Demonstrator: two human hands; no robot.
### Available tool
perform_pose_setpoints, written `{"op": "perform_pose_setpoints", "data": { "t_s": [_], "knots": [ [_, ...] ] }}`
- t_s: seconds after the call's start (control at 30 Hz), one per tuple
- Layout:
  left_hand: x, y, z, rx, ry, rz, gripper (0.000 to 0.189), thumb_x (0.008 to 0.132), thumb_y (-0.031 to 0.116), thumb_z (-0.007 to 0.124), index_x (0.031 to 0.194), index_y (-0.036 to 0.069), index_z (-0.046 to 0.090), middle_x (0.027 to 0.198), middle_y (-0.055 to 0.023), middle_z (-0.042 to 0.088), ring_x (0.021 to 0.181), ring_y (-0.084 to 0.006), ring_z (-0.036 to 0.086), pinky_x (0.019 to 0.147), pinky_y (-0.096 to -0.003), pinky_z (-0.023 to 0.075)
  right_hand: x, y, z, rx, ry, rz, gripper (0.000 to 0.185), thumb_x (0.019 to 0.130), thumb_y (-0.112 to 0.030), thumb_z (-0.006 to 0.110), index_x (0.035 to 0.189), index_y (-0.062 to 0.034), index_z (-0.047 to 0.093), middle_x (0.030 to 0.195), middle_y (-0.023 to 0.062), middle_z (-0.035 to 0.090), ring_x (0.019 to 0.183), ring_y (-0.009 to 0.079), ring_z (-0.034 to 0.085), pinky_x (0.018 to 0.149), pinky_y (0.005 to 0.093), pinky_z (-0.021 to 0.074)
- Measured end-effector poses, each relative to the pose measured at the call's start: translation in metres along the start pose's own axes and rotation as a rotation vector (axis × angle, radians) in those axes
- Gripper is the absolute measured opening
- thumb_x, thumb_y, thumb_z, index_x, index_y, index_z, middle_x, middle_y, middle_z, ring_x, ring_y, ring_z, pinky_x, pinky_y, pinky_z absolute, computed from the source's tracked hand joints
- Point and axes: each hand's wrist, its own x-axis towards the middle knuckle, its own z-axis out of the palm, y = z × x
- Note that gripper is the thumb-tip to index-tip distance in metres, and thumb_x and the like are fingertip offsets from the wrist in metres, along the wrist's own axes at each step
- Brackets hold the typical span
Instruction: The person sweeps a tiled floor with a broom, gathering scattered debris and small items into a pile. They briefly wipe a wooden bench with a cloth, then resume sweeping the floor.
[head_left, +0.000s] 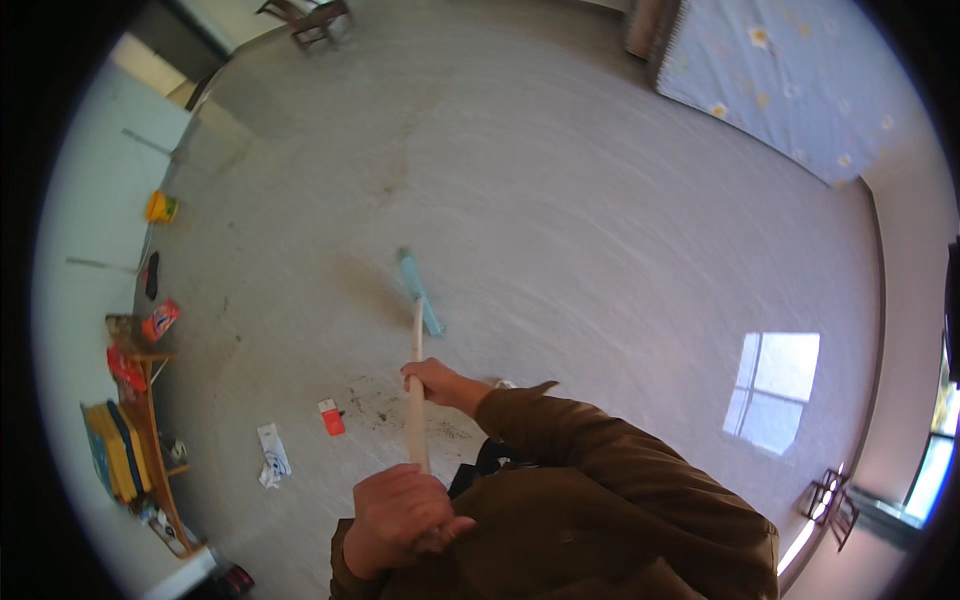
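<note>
Both hands hold a long pale handle (418, 420) that runs forward from my body. My left hand (405, 514) is closed round its near end, close to my brown jacket. Farther along, my right hand (433, 381) grips the shaft. At the far end a light-blue broom head (421, 292) lies slantwise on the grey floor, slightly blurred. Dark crumbs of dirt (382, 416) are scattered on the floor left of the shaft, near a red and white packet (331, 418) and a crumpled white wrapper (274, 455).
Along the left wall are a wooden table (154, 450) bearing several things, a red bag (161, 320) and a yellow bucket (162, 207). A wooden chair (307, 21) stands at the back left. A flowered mattress (780, 90) is at the back right, another chair (831, 504) at the lower right.
</note>
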Motion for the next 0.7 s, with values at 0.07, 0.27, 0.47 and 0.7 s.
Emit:
{"op": "perform_pose_setpoints", "data": {
  "t_s": [0.07, 0.27, 0.47, 0.7],
  "knots": [
    [-0.003, -0.004, -0.021, -0.052, 0.025, 0.007, 0.026, 0.063, 0.02, 0.073, 0.059, 0.011, 0.049, 0.06, -0.0029, 0.054, 0.056, -0.0198, 0.055, 0.056, -0.0292, 0.0467, -0.01, -0.02, 0.011, 0.002, 0.003, 0.004, 0.016, 0.077, -0.016, 0.057, 0.078, -0.0004, 0.052, 0.073, 0.0098, 0.053, 0.066, 0.019, 0.054, 0.059, 0.0318, 0.0474],
    [0.006, -0.082, -0.027, -0.391, 0.216, -0.202, 0.016, 0.065, 0.006, 0.07, 0.07, 0.005, 0.055, 0.073, -0.008, 0.058, 0.068, -0.0247, 0.058, 0.064, -0.0316, 0.0472, 0.004, -0.092, -0.058, 0.03, 0.341, -0.03, 0.01, 0.078, -0.01, 0.054, 0.074, -0.0019, 0.049, 0.066, 0.0075, 0.049, 0.061, 0.0193, 0.052, 0.056, 0.0325, 0.0451],
    [0.054, -0.164, -0.009, -0.676, 0.347, -0.381, 0.012, 0.069, 0.0, 0.066, 0.075, 0.0, 0.056, 0.077, -0.0104, 0.059, 0.076, -0.0244, 0.057, 0.07, -0.0314, 0.0451, 0.081, -0.141, -0.146, -0.787, 0.125, -0.131, 0.011, 0.069, -0.009, 0.059, 0.072, -0.0047, 0.05, 0.067, 0.0106, 0.05, 0.064, 0.026, 0.054, 0.056, 0.0359, 0.0466],
    [0.091, -0.191, -0.107, -0.279, 0.479, -0.541, 0.017, 0.064, 0.003, 0.068, 0.066, 0.004, 0.052, 0.069, -0.0077, 0.056, 0.066, -0.0259, 0.055, 0.068, -0.0329, 0.0448, 0.228, -0.138, -0.023, -1.274, -0.527, -0.701, 0.021, 0.062, -0.013, 0.067, 0.071, -0.0068, 0.05, 0.07, 0.0126, 0.053, 0.063, 0.0325, 0.052, 0.05, 0.0362, 0.0426]
  ]
}}
